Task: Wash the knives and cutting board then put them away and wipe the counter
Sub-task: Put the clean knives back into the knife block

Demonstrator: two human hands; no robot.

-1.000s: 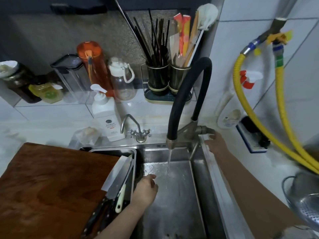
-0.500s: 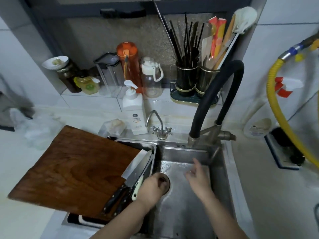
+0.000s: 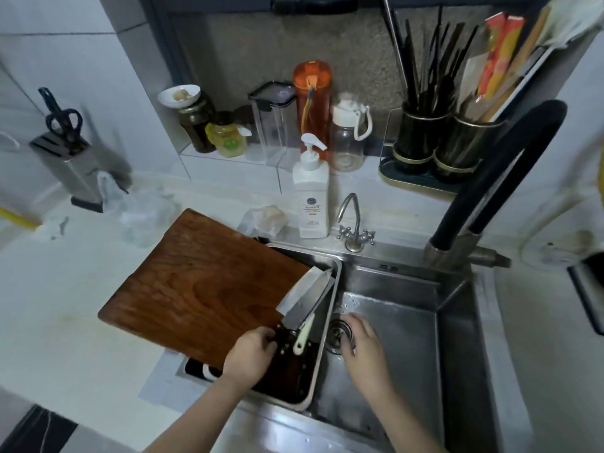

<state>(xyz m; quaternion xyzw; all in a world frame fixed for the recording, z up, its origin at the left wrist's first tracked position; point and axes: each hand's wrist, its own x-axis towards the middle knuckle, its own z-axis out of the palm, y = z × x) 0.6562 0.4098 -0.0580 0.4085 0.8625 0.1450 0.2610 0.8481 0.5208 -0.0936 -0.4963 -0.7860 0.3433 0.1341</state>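
Observation:
A dark wooden cutting board (image 3: 199, 289) lies tilted across the counter and the steel tray (image 3: 327, 338) at the sink's left side. On its right end lie a cleaver (image 3: 305, 302) with a black handle and a smaller knife with a white handle (image 3: 303, 338). My left hand (image 3: 250, 354) curls its fingers round the cleaver's black handle. Over the basin floor beside the drain (image 3: 338, 331), my right hand (image 3: 364, 349) hovers with fingers relaxed and holds nothing.
The black hose faucet (image 3: 496, 178) arches over the steel sink (image 3: 418, 338). A soap pump bottle (image 3: 310, 197) and a small tap (image 3: 354, 223) stand behind the sink. A knife block (image 3: 70, 158) with scissors stands at the far left. Utensil holders (image 3: 438, 138), jars and bottles line the ledge.
My left hand moved from the drain to the cleaver's handle and took hold of it. My right hand left the faucet lever and came down into the basin. The water stopped.

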